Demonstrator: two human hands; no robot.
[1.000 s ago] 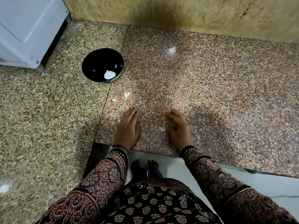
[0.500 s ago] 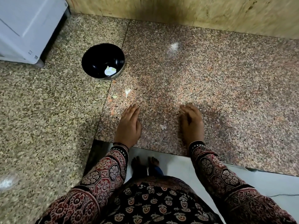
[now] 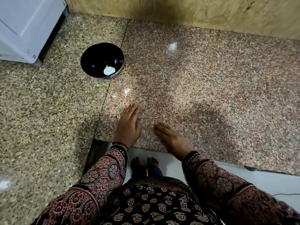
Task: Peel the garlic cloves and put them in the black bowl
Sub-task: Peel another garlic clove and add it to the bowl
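Observation:
A black bowl (image 3: 102, 60) stands on the granite counter at the upper left, with pale peeled garlic (image 3: 109, 70) lying inside it. On the counter below the bowl lie a white garlic clove (image 3: 126, 91) and a small greenish bit (image 3: 114, 96). My left hand (image 3: 128, 125) rests flat on the counter near the front edge, fingers pointing toward the clove, holding nothing. My right hand (image 3: 170, 138) lies flat just to its right, palm down, fingers stretched toward the left hand, with nothing visible in it.
A white appliance (image 3: 29, 25) stands at the back left, close to the bowl. A tan wall (image 3: 194, 12) runs along the back. The counter's front edge (image 3: 227, 168) drops to a white floor where bare feet (image 3: 144, 164) show.
My right hand slid left and back toward the front edge, close to the left hand, covering the spot where a small white bit lay. The left hand stayed put.

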